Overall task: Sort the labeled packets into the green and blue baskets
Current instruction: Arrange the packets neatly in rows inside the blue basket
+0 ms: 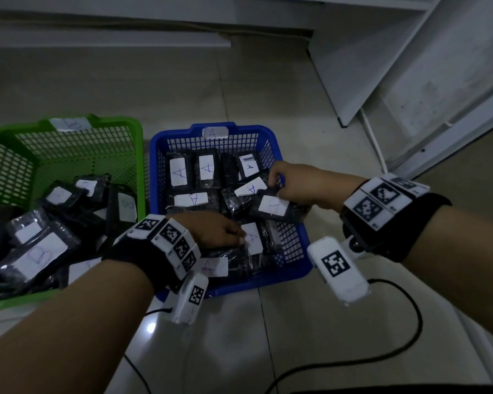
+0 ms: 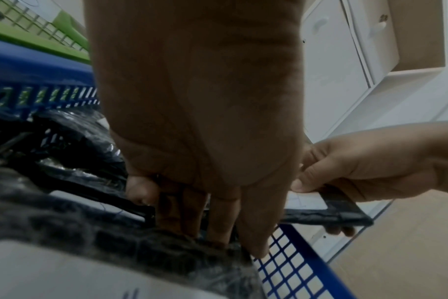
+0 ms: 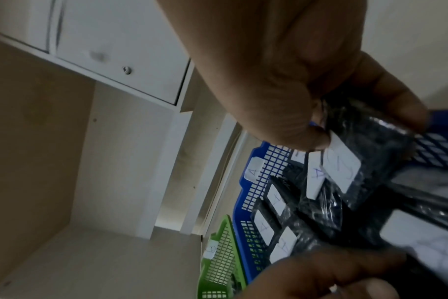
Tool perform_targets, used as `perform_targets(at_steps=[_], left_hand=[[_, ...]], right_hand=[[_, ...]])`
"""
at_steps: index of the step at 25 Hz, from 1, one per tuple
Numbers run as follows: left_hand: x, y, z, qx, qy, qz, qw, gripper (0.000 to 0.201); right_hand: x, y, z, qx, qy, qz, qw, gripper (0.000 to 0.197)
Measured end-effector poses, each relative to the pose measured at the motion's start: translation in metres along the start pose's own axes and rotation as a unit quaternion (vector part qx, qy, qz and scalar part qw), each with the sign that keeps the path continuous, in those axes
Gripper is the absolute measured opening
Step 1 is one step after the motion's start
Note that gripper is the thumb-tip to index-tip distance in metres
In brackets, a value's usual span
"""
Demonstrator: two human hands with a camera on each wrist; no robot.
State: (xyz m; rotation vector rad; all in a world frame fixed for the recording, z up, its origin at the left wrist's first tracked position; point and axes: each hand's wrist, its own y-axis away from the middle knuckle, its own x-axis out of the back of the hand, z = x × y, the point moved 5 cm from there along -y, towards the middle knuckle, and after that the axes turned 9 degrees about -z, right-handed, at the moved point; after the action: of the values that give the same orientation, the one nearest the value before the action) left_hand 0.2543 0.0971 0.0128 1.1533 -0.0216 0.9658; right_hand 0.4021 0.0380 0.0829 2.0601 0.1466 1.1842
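Note:
The blue basket (image 1: 248, 127), tagged A, holds several black packets with white A labels (image 1: 180, 172). Left of it the green basket (image 1: 117, 120), tagged B, holds several packets, one labelled B (image 1: 37, 255). My right hand (image 1: 273, 180) is over the blue basket's right side and pinches a black packet (image 1: 273, 207) between thumb and fingers (image 3: 317, 137); its label (image 3: 341, 170) is hard to read. My left hand (image 1: 238, 237) is low in the blue basket's near part. Its straight fingers (image 2: 220, 222) push down among the packets there.
Both baskets stand on a pale tiled floor (image 1: 268, 81). A white cabinet (image 1: 382, 66) rises at the right, and a white shelf edge (image 1: 97, 41) runs along the back. A black cable (image 1: 396, 345) loops over the floor near me.

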Motion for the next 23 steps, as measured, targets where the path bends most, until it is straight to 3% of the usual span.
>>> perform_targets(at_steps=[2, 5, 8, 12, 13, 14, 15, 17, 23], left_hand=[[-0.002, -0.001, 0.002, -0.006, -0.013, -0.004, 1.0, 0.051], [-0.003, -0.003, 0.005, -0.008, -0.017, 0.001, 1.0, 0.055], [0.0, -0.003, 0.005, -0.002, -0.032, 0.011, 0.999, 0.053], [0.002, -0.002, 0.002, -0.016, -0.011, 0.019, 1.0, 0.057], [0.002, -0.002, 0.001, -0.022, -0.007, 0.018, 1.0, 0.061], [0.002, -0.001, 0.002, -0.025, -0.006, 0.015, 1.0, 0.063], [0.002, -0.001, 0.002, -0.022, -0.005, 0.012, 1.0, 0.061], [0.002, -0.002, 0.002, -0.013, -0.007, 0.008, 1.0, 0.055], [0.001, -0.005, -0.003, -0.01, -0.016, 0.014, 1.0, 0.065]], right_hand=[[-0.013, 0.005, 0.0, -0.004, -0.042, -0.013, 0.999, 0.022], [-0.045, 0.005, -0.001, -0.012, 0.083, -0.046, 0.995, 0.03], [-0.075, 0.003, 0.005, 0.0, 0.211, -0.079, 0.974, 0.024], [-0.088, 0.006, -0.001, -0.006, 0.248, -0.082, 0.965, 0.009], [-0.082, 0.006, -0.004, 0.001, 0.27, -0.019, 0.963, 0.009], [-0.078, 0.006, -0.004, -0.002, 0.251, -0.002, 0.968, 0.016], [-0.079, 0.006, -0.007, 0.022, 0.202, -0.029, 0.979, 0.035], [-0.084, -0.001, -0.004, 0.077, 0.181, -0.003, 0.981, 0.063], [-0.076, -0.013, -0.001, 0.03, 0.241, 0.044, 0.969, 0.054]])
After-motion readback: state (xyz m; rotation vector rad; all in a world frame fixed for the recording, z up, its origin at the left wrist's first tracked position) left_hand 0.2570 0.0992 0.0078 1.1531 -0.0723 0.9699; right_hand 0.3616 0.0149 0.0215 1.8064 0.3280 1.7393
